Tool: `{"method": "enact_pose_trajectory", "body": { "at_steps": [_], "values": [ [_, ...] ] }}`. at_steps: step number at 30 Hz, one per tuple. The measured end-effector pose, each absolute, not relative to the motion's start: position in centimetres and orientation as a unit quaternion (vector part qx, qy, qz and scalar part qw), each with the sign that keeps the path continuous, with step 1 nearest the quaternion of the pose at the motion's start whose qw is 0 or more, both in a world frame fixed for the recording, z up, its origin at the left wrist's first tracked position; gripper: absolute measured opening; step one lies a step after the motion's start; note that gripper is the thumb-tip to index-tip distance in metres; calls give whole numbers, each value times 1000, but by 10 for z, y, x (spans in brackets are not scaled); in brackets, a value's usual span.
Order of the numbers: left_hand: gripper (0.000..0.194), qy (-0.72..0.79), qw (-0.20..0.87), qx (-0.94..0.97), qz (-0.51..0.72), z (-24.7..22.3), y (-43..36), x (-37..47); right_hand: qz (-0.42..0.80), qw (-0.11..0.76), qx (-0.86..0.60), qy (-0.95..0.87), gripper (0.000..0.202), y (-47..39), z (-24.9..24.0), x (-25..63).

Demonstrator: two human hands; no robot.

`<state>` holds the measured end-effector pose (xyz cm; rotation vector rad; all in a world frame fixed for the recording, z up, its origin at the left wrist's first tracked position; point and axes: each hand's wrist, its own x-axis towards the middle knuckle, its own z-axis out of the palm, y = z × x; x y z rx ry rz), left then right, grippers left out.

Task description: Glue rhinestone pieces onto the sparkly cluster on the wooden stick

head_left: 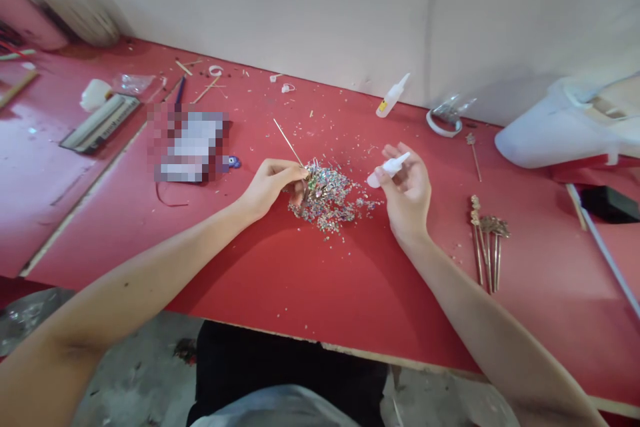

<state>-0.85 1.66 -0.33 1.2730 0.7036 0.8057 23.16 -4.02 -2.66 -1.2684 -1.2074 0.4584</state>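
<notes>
One thin stick [288, 143], pinched by the left hand [274, 185] at the left of the glittery pile [336, 197], slants toward the far edge of the table [300, 277]; right hand [409, 199], just right of the pile, pinches a white bottle [393, 166], nozzle pointing away.

White bottle [393, 165], silvery gems [334, 199], red tabletop [310, 287]

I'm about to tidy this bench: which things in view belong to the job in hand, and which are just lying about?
Job in hand:
- thin stick, in the left hand
- white bottle, in the right hand
- glittering pieces

Apparently lying about:
- second white bottle, perhaps spare
- black object at right
- large white container
</notes>
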Motion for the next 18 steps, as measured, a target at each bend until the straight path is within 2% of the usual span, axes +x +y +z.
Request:
{"method": "enact_pose_trajectory", "body": {
  "at_steps": [4, 6, 8, 12, 15, 18],
  "values": [
    [24, 288, 698, 543, 368, -5, 16, -8, 21, 667, -536, -518, 33, -53, -13, 223],
    [23, 285, 701, 537, 373, -7, 15, -7, -28, 661, -527, -534, 29, -62, -9, 217],
    [23, 284, 705, 535, 368, -8, 13, -6, -15, 604, -518, -606, 25, -69, -7, 210],
    [22, 267, 724, 538, 340, -8, 7, -3, 61, 420, -455, -783, 17, -70, -10, 197],
    [22, 249, 728, 544, 335, -8, 3, 0, 58, 393, -442, -805, 5, -67, -13, 192],
    [21, 239, 727, 546, 342, -7, 1, 1, 48, 406, -441, -799, 6, -67, -16, 190]
  ]
}}
